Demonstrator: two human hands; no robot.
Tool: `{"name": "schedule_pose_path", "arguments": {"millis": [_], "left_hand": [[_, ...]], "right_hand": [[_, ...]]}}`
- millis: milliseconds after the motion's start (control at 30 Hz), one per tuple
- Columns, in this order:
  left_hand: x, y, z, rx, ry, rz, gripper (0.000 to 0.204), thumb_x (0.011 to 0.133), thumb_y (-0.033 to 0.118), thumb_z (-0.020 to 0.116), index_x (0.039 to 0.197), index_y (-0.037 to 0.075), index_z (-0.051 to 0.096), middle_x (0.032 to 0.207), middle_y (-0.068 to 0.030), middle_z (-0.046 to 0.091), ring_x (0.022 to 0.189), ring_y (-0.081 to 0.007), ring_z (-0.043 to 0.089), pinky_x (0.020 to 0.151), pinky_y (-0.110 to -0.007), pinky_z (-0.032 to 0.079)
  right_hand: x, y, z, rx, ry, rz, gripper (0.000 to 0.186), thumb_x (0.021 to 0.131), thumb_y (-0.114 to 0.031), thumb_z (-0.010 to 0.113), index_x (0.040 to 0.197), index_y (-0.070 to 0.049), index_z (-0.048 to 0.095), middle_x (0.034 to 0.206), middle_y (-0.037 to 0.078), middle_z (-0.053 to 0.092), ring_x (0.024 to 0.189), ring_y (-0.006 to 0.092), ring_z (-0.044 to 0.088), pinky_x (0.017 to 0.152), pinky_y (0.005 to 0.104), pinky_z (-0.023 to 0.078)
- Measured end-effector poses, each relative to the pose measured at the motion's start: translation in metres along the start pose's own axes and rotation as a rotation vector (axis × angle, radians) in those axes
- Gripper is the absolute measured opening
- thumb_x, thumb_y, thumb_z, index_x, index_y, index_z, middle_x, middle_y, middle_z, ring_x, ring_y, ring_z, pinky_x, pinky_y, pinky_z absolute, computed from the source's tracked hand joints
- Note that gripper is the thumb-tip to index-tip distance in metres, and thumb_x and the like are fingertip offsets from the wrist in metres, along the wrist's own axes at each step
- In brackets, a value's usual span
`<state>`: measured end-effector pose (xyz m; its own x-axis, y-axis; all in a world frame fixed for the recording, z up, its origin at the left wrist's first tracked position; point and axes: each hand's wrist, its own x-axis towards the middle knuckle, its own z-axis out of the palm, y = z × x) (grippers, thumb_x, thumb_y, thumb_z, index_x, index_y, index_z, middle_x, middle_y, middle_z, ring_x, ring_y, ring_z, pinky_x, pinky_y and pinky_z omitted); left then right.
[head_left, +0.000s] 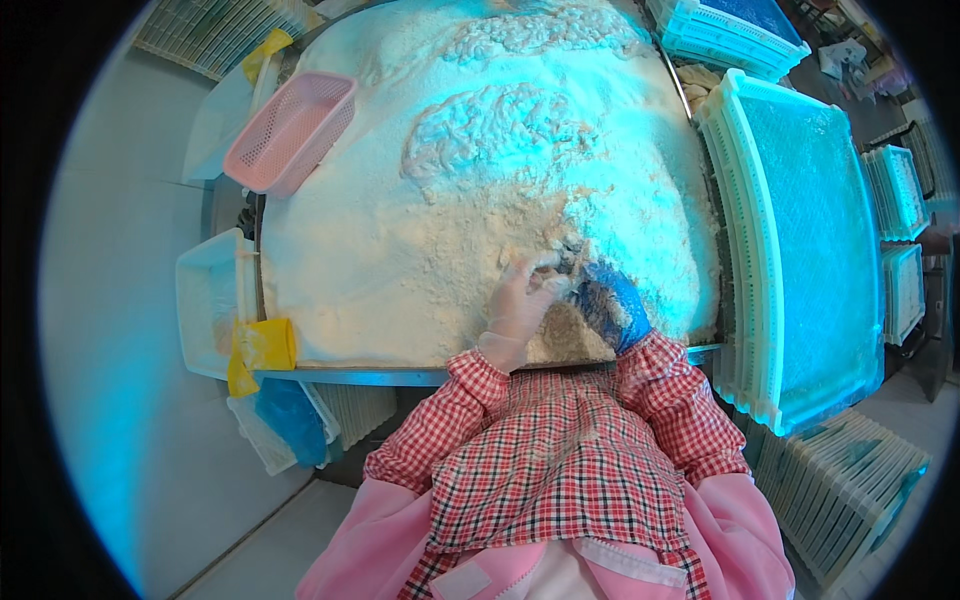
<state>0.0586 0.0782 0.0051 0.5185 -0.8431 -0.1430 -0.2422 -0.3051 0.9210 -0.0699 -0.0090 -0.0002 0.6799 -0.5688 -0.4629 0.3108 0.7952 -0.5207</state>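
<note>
Near the front edge of a table spread with white powder [350, 270], my two gloved hands work close together. My left hand [517, 308], in a clear glove, has its fingers curled in a pinch toward a small greyish, powder-dusted lump [570, 256]. My right hand [614, 306] wears a blue glove caked with powder; its fingers bend inward beside the same lump. What exactly each hand's fingers hold is hidden by powder and the fingers themselves. Clumpy beige powder lies around both hands. Farther off sits a mound of pale, wet-looking lumps [490, 130].
A pink perforated basket [292, 130] rests at the table's left edge. Left of the table are a white bin [212, 300] and a yellow cloth [268, 345]. Stacked pale plastic trays [765, 250] stand along the right side. Another lumpy mound [545, 32] lies at the far end.
</note>
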Motion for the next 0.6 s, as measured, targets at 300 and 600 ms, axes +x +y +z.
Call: {"name": "schedule_pose_path", "arguments": {"millis": [300, 600], "left_hand": [[0.014, -0.011, -0.005, -0.514, -0.105, -0.207, 0.019, 0.088, 0.013, 0.064, 0.105, 0.005, 0.061, 0.090, -0.0019, 0.059, 0.082, -0.0120, 0.057, 0.072, -0.026, 0.049], [0.000, -0.003, -0.060, 0.439, -0.215, -0.327, 0.032, 0.085, 0.028, 0.066, 0.108, 0.004, 0.064, 0.093, -0.0125, 0.066, 0.081, -0.0215, 0.065, 0.069, -0.033, 0.050]], "right_hand": [[0.003, -0.014, -0.014, 0.097, -0.158, 0.008, 0.046, 0.094, -0.027, 0.056, 0.132, -0.002, 0.047, 0.120, 0.011, 0.058, 0.109, 0.0254, 0.057, 0.089, 0.0416, 0.050], [-0.011, -0.037, -0.033, -1.114, 0.233, -0.710, 0.052, 0.084, 0.002, 0.047, 0.136, -0.003, 0.045, 0.139, 0.013, 0.044, 0.126, 0.0264, 0.043, 0.104, 0.0368, 0.038]]}}
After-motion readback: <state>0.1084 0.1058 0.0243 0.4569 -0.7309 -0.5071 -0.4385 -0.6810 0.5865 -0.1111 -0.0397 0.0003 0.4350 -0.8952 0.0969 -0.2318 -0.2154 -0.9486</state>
